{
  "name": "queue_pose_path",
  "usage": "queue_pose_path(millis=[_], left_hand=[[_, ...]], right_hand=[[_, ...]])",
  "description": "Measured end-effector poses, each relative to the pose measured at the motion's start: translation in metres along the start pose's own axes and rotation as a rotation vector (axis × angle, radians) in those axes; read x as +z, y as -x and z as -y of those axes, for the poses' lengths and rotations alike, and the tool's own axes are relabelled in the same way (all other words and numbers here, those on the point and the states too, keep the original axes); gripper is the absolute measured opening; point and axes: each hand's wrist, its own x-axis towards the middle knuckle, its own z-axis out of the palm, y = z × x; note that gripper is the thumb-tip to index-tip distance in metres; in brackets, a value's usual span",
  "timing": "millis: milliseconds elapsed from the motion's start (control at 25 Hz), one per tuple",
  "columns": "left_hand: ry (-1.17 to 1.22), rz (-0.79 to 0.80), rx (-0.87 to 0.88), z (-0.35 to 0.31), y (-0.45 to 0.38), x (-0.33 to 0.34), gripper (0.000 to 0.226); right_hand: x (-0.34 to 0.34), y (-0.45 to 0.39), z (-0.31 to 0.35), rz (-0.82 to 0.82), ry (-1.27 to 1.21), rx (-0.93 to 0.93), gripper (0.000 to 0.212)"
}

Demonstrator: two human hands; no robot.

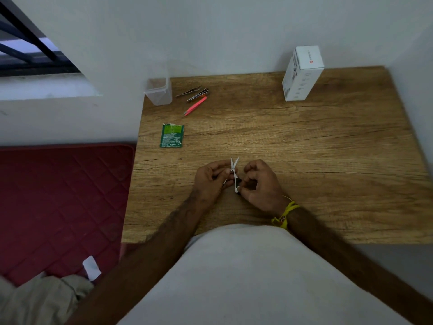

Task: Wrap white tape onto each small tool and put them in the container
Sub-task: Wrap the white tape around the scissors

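both hands pinching small scissors [234,170] over wooden table [304,141], clear container [159,92] far left

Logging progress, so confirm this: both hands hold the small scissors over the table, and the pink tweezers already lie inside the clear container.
One thing is wrong. The head view shows the pink tweezers lying on the table beside the clear container, not inside it. The rest stands: the left hand and right hand hold the small scissors.

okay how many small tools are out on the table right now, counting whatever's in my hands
4. Small scissors held between the left hand and right hand; steel tweezers, nail clipper and pink tweezers lie beside the clear container.
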Motion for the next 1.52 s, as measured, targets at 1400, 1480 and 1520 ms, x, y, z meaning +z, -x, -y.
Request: queue_pose_path(millis=[1400, 1480, 1520], left_hand=[[-0.016, -0.008, -0.01, -0.003, 0.002, 0.001, 0.033], [-0.011, 0.001, -0.01, -0.003, 0.003, 0.002, 0.033], [-0.005, 0.003, -0.013, -0.003, 0.004, 0.002, 0.033]], right_hand=[[-0.002, -0.002, 0.007, -0.075, 0.016, 0.058, 0.006], [-0.002, 0.0, 0.005, -0.065, 0.028, 0.045, 0.006], [-0.003, 0.001, 0.003, -0.052, 0.051, 0.034, 0.006]])
